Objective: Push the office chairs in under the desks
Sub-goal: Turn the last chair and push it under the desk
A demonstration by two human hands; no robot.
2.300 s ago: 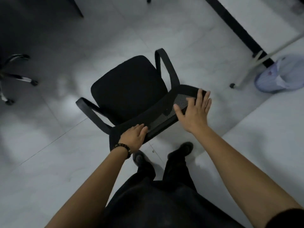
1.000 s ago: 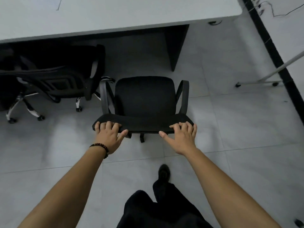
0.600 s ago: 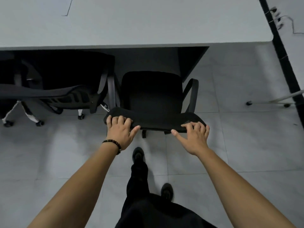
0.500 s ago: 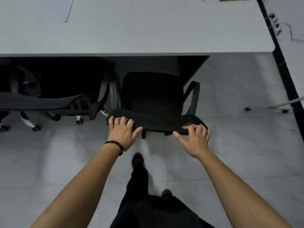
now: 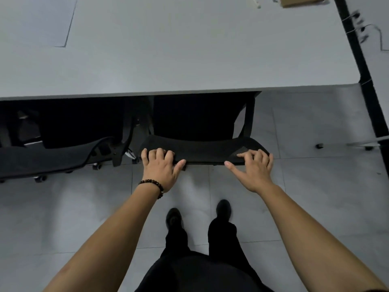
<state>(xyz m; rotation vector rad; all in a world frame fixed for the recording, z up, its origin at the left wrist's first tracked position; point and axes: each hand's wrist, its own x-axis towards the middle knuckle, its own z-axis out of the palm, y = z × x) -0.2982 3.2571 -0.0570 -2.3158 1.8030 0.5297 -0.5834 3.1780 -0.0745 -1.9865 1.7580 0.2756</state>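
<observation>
A black office chair (image 5: 202, 149) stands in front of me with its seat mostly hidden beneath the grey desk (image 5: 168, 49). Only the mesh backrest top and the right armrest (image 5: 248, 119) stick out past the desk edge. My left hand (image 5: 161, 167) grips the left end of the backrest top, fingers curled over it. My right hand (image 5: 253, 168) rests on the right end, fingers bent over the mesh and thumb spread. A second black chair (image 5: 52, 157) sits to the left, partly under the same desk.
My feet (image 5: 197, 213) stand on pale floor tiles just behind the chair. A black strip (image 5: 357, 60) runs along the floor at the right with cables beside it. A white frame on castors (image 5: 362, 144) lies at the right edge. A cardboard box (image 5: 301, 1) sits at the desk's far corner.
The chair was turned to face the desk and rolled forward, so its seat slid beneath the desktop. Both hands stayed on the backrest top and I stepped closer to the desk.
</observation>
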